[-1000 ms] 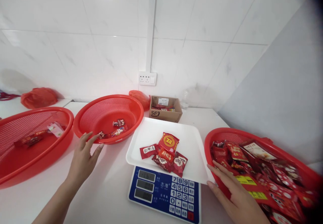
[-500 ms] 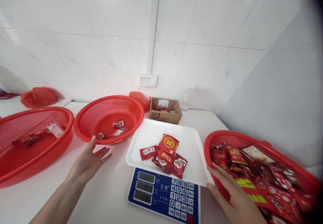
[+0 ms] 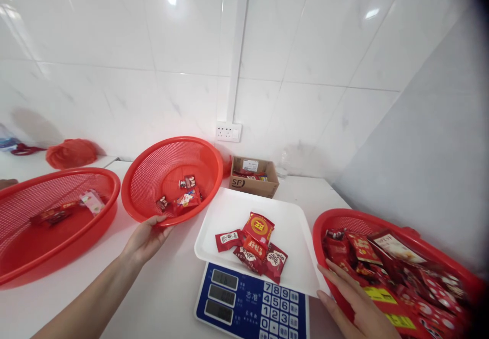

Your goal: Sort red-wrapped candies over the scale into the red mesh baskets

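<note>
My left hand (image 3: 147,241) grips the near rim of the middle red plastic basket (image 3: 141,171), which tilts up and holds a few wrapped snacks (image 3: 188,199). Several red snack packets (image 3: 259,227) lie in the white tray (image 3: 217,214) of a blue digital scale (image 3: 250,303). My right hand (image 3: 357,298) reaches over the rim of the right red basket (image 3: 323,222), fingers and thumb apart. Its fingertips are at the tray's right corner and the basket rim; whether they press on either is unclear. Packed snacks (image 3: 393,244) fill that basket.
Another red basket (image 3: 110,186) with a few packets stands on the left. Behind the scale is a small cardboard box (image 3: 254,185) of packets. A red plastic bag (image 3: 71,153) lies at the back left. The tiled wall (image 3: 183,94) with a socket (image 3: 229,132) bounds the table.
My left hand has moved up and right, from open beside the middle basket to gripping its near rim. That basket now tilts more toward me. My right hand stays in place.
</note>
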`<state>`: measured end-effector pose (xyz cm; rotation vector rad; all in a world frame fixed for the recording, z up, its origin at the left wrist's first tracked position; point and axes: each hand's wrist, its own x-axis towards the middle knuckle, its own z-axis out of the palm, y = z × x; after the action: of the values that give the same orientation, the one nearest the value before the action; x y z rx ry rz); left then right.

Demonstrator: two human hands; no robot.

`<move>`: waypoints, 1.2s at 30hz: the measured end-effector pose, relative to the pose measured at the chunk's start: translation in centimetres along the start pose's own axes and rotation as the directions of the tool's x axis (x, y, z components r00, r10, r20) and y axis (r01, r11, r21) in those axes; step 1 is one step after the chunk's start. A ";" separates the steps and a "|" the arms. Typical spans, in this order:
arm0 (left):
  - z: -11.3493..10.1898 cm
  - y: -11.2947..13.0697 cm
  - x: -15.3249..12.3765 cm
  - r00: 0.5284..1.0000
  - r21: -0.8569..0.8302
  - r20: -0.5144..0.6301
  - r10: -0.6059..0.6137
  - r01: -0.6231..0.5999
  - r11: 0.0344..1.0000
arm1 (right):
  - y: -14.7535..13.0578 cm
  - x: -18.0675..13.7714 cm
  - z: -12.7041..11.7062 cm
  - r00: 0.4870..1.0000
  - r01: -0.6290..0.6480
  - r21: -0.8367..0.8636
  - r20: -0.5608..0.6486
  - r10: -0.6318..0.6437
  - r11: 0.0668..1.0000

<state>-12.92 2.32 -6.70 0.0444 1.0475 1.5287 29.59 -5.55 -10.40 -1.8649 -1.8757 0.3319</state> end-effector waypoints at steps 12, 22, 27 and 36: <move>0.9 0.6 -2.7 0.982 -0.078 0.189 0.012 0.003 0.997 | 1.0 0.3 0.6 0.999 0.020 -0.001 -0.031 -0.020 1.000; 0.0 1.2 -2.7 0.986 -0.081 0.156 0.066 -0.054 0.995 | 0.9 0.2 0.5 0.996 0.050 -0.042 -0.067 -0.053 0.998; -0.6 3.2 -2.4 0.994 -0.031 0.091 0.067 -0.064 0.997 | 0.7 0.2 0.4 0.997 0.054 -0.046 -0.044 -0.056 0.997; -0.7 6.6 -1.6 0.998 0.003 0.025 -0.066 0.066 0.998 | 0.5 0.3 0.4 0.999 0.031 -0.052 -0.012 -0.032 0.998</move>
<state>-18.03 1.47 -2.20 0.0303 1.0213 1.4639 29.90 -5.22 -10.94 -1.8642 -1.9203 0.2623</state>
